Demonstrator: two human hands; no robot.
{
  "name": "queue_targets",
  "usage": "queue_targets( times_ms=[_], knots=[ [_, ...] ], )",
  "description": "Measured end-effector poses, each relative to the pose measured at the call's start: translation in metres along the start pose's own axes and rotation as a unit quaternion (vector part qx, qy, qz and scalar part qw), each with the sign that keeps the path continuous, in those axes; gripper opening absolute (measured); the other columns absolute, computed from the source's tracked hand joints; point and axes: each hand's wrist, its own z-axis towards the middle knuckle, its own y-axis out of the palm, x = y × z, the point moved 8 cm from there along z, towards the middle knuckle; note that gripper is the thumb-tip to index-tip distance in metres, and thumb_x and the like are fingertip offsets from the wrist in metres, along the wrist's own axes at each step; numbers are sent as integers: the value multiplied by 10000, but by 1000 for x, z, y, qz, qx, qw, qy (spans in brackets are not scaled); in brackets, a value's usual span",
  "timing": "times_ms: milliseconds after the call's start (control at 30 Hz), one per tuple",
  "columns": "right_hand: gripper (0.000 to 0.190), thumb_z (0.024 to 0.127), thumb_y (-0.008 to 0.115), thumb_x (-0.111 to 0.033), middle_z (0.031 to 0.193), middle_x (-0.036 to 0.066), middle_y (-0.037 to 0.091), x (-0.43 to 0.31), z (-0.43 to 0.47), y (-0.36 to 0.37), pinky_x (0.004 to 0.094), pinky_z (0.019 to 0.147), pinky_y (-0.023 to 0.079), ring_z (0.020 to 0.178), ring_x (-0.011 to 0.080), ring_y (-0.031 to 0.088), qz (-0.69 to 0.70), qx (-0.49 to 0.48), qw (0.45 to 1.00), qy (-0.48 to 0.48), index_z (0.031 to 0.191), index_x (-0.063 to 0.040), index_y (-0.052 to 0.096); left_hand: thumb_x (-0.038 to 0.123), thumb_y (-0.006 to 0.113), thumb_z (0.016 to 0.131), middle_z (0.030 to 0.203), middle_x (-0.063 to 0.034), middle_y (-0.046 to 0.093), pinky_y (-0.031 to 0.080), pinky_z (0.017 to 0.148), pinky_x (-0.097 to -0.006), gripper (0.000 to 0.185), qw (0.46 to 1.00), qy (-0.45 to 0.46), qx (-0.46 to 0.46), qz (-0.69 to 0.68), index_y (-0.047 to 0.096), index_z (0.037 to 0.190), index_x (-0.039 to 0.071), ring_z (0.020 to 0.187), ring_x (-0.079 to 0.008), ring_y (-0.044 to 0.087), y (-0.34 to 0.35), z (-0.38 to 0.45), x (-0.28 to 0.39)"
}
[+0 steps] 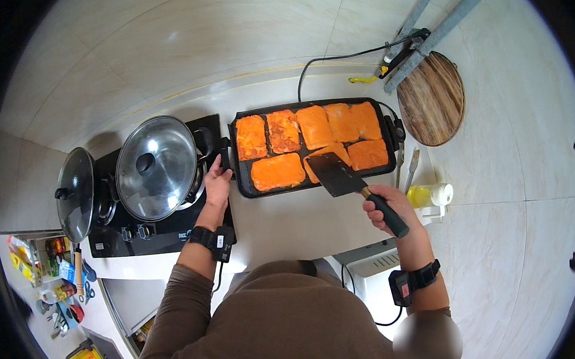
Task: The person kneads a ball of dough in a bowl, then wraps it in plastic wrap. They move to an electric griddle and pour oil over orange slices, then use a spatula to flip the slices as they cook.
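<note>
My right hand is closed round the dark green handle of a cleaver. Its broad dark blade lies over an orange slab of food in the front row of a black electric griddle, hiding part of that slab. Several more flat orange slabs lie on the griddle, and the one at back left has browned patches. At the griddle's left end, my left hand grips the black side handle between thumb and fingers.
Left, a black gas hob carries a wok under a glass lid and a second lidded pan. Right are a metal-ended utensil, an oil bottle and a round wooden board. A power cord runs behind.
</note>
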Motion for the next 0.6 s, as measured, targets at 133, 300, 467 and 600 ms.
queue_targets(
  times_ms=[133, 300, 467, 600],
  knots=[
    [151, 886, 463, -242, 639, 36, 548, -6, 12, 4, 205, 353, 396, 438, 92, 498, -13, -21, 1000, 10, 871, -92, 465, -94, 469, 813, 1180, -64, 527, 364, 905, -238, 547, 1000, 12, 11, -19, 347, 1340, -14, 1001, -135, 510, 0, 0, -4],
    [143, 870, 467, -234, 642, 32, 554, -16, 22, 3, 201, 344, 411, 434, 87, 509, -39, -1, 999, 35, 866, -91, 474, -68, 472, 826, 1170, -62, 527, 358, 902, -234, 539, 1000, 12, 0, -9, 339, 1345, -13, 998, -133, 504, 1, -2, -3],
    [206, 876, 474, -247, 645, 24, 549, -22, 24, 13, 194, 360, 439, 457, 79, 526, 16, -2, 997, 72, 816, -50, 467, -75, 462, 828, 1162, -68, 538, 368, 885, -223, 538, 1000, 17, -10, -3, 324, 1346, -24, 986, -126, 514, 2, -4, -1],
    [221, 876, 471, -253, 644, 21, 549, -26, 26, 22, 194, 353, 433, 456, 78, 527, -8, -14, 997, 79, 784, -53, 446, -26, 500, 846, 1098, -53, 539, 386, 852, -228, 526, 999, 30, -8, -11, 348, 1348, 10, 936, -128, 506, 2, -6, 2]
  ],
)
